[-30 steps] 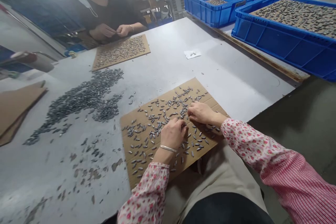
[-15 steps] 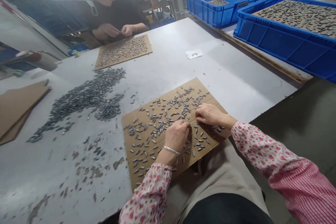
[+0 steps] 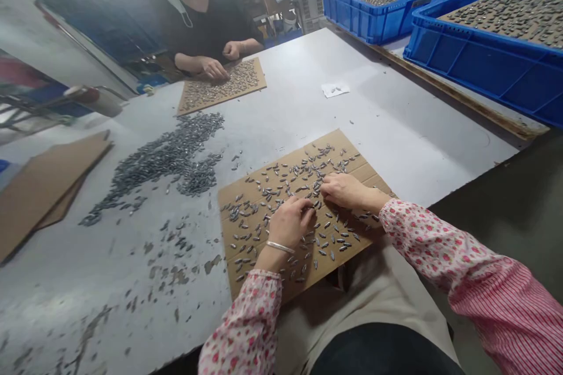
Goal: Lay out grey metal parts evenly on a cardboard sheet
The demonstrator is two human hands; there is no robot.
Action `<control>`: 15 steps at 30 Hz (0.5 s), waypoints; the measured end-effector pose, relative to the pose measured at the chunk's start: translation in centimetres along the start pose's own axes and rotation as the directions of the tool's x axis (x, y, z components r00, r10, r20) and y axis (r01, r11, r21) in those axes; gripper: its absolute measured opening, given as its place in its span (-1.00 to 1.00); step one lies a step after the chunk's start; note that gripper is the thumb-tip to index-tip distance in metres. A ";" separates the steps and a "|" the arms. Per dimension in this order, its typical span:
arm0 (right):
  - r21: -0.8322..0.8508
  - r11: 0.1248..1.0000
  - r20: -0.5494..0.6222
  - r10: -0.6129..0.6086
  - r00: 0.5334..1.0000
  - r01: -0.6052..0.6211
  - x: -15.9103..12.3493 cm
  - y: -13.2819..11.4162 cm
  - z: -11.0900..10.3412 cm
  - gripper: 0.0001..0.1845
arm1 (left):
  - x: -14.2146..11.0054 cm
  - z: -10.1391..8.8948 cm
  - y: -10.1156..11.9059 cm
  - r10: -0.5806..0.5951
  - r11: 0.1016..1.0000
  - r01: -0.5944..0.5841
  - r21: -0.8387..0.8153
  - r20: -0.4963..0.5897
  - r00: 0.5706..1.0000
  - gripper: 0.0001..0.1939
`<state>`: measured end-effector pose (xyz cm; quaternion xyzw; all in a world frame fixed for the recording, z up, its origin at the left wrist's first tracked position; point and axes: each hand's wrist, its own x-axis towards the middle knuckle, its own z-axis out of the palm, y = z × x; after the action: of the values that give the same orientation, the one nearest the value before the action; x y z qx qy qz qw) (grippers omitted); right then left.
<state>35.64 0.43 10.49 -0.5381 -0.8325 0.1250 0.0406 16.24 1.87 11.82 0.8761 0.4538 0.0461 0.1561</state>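
Note:
A brown cardboard sheet (image 3: 272, 170) lies at the near edge of the white table, strewn with small spindle-shaped grey metal pieces (image 3: 335, 227). My left hand (image 3: 288, 222), a bangle at its wrist, is over the sheet's middle. Its thumb and forefinger are pinched at a small grey metal piece. To its right, my right hand (image 3: 345, 190) rests low over the sheet with fingers bent together among the pieces; whatever is in its fingertips is hidden. Pieces lie loosely crowded on the far half and more spread out on the near half.
A big heap of grey pieces (image 3: 162, 155) lies left on the table (image 3: 387, 146). Spare cardboard (image 3: 48, 181) is at far left. Opposite, a co-worker's hands (image 3: 215, 68) are at another filled sheet (image 3: 193, 106). Blue crates (image 3: 475, 64) line the right; a white paper scrap (image 3: 335, 90) lies mid-table.
My view has shifted slightly left. My two hands have moved a little over the sheet, the left thumb and forefinger reaching out further. The co-worker's hands have parted, one coming down onto their sheet.

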 end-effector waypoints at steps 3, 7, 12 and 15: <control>-0.013 0.999 0.028 -0.029 0.999 0.029 -0.8 0.5 -0.2 -0.85 | 0.2 0.9 1.2 0.013 0.999 -0.014 0.051 0.018 1.000 -0.79; -0.007 0.999 0.048 -0.032 0.998 0.032 -1.7 1.1 0.0 -0.87 | 0.6 2.3 1.8 0.034 0.983 -0.030 0.182 -0.017 0.999 -0.75; 0.006 1.000 0.038 -0.017 0.999 0.017 -1.7 1.3 0.5 -0.84 | 0.8 3.1 1.2 0.093 0.961 -0.081 0.265 -0.034 0.995 -0.73; 0.016 0.999 0.035 0.051 0.998 -0.052 -1.4 1.1 0.4 -0.85 | 0.6 2.9 0.8 0.116 0.957 -0.112 0.267 0.003 0.993 -0.74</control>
<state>37.09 -0.46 9.92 -0.5569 -0.8178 0.1423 0.0276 17.85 1.24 9.31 0.9135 0.4056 -0.0010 0.0309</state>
